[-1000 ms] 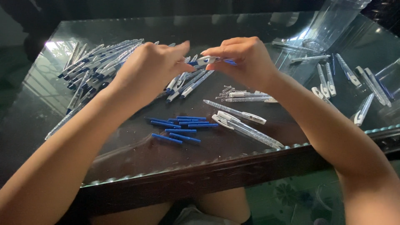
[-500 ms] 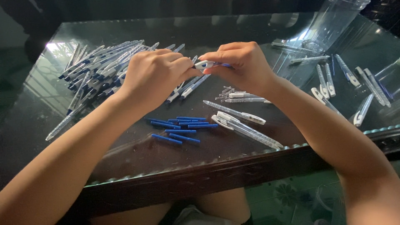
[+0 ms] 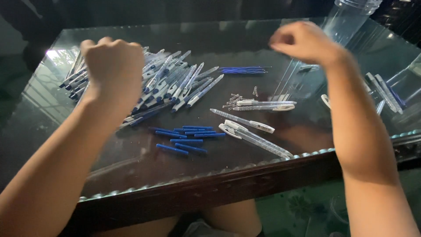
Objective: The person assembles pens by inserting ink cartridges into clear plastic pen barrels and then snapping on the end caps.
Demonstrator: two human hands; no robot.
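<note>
Two clenched fists raised above a glass table strewn with pen parts.

The left hand (image 3: 115, 66) hovers at upper left of the frame, curled into a fist over the heap of assembled blue-and-clear pens (image 3: 173, 83); whether it holds anything cannot be told. The right hand (image 3: 302, 41), upper right, is blurred and also curled shut, contents hidden. On the glass table (image 3: 131, 175), short blue pieces (image 3: 186, 138) lie at centre, clear pen barrels (image 3: 254, 129) just right of them, small springs (image 3: 234, 100) above those.
</note>
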